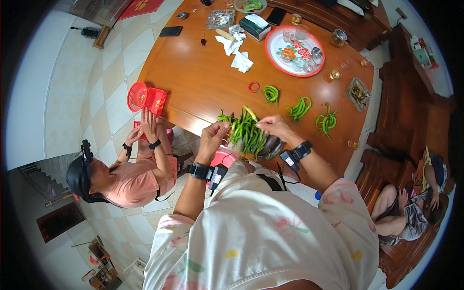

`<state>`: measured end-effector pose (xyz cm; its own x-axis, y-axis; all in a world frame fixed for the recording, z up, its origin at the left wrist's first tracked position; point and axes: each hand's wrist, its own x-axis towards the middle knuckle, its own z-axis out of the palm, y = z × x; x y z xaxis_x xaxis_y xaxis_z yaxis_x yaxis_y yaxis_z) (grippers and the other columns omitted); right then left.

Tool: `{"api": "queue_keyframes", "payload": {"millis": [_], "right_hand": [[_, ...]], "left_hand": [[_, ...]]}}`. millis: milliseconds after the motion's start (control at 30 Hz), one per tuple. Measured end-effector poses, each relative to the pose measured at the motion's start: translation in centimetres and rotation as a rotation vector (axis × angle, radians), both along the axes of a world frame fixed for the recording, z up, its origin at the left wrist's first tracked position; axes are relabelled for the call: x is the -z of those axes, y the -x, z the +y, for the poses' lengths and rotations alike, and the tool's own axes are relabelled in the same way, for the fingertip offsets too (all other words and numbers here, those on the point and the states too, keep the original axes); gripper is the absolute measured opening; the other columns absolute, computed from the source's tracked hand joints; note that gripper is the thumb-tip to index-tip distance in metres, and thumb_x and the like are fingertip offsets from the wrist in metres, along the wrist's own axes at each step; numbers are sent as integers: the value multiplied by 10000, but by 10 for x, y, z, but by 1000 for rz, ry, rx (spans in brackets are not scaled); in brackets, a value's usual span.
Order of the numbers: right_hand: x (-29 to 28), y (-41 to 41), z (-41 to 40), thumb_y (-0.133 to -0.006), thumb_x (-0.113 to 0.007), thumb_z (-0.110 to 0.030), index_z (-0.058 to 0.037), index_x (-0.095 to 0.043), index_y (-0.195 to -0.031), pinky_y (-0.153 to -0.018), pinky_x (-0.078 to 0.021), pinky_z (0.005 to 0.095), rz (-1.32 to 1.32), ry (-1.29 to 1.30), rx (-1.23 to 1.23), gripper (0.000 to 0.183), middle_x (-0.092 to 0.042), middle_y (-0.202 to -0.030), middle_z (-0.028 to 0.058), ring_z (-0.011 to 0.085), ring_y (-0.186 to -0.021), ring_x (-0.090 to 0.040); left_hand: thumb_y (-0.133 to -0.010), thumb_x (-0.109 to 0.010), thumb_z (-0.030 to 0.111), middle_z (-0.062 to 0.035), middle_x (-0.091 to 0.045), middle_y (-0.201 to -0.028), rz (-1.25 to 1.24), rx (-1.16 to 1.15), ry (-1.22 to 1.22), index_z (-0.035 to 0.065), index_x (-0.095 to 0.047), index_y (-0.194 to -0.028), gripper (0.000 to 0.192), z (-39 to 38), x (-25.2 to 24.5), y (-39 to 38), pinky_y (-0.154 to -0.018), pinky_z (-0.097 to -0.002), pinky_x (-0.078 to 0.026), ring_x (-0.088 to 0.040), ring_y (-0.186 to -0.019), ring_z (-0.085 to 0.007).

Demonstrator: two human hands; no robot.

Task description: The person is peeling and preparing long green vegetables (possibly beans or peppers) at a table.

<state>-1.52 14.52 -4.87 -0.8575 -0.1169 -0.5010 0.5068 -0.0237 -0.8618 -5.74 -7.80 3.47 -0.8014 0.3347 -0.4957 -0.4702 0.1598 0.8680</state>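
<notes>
A heap of long green peppers (248, 136) lies at the wooden table's near edge, with dark purple eggplants (271, 145) at its right. My left hand (216, 136) is at the heap's left side, thumb and fingertips together near some peppers; whether it grips one is unclear. My right hand (276, 127) pinches the end of a pale green pepper (251, 113) above the heap. Beyond it lie a coiled green pepper bunch (271, 94), a second bunch (299, 108) and a third bunch (327, 120), spaced apart. A red ring-shaped item (253, 86) lies beside the coiled bunch.
A round tray (270, 58) with glasses, a tissue box (255, 27), crumpled tissues (242, 61) and an ashtray (358, 94) stand farther back. At left, a seated co-worker (127, 177) works by red plastic baskets (137, 96). A pink basin (222, 158) sits below the table edge.
</notes>
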Motion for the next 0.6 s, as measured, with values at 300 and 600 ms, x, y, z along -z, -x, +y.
{"api": "queue_keyframes", "payload": {"millis": [300, 600], "right_hand": [[66, 90, -9, -744, -624, -165, 22, -604, -763, -418, -375, 184, -193, -157, 3, 189, -573, -607, 28, 74, -480, -500], [134, 154, -36, -719, -633, -152, -7, -614, -760, -417, -397, 217, -251, -354, 75, 152, -622, -646, 58, 89, -506, -563]], "left_hand": [[-842, -531, 243, -32, -607, -753, -81, -85, 38, 21, -576, -949, 251, -64, 23, 26, -498, -175, -403, -506, -545, -61], [-846, -525, 205, -41, -600, -747, -116, -217, 68, 13, -563, -963, 228, -116, 32, 52, -472, -183, -404, -510, -543, -69]]}}
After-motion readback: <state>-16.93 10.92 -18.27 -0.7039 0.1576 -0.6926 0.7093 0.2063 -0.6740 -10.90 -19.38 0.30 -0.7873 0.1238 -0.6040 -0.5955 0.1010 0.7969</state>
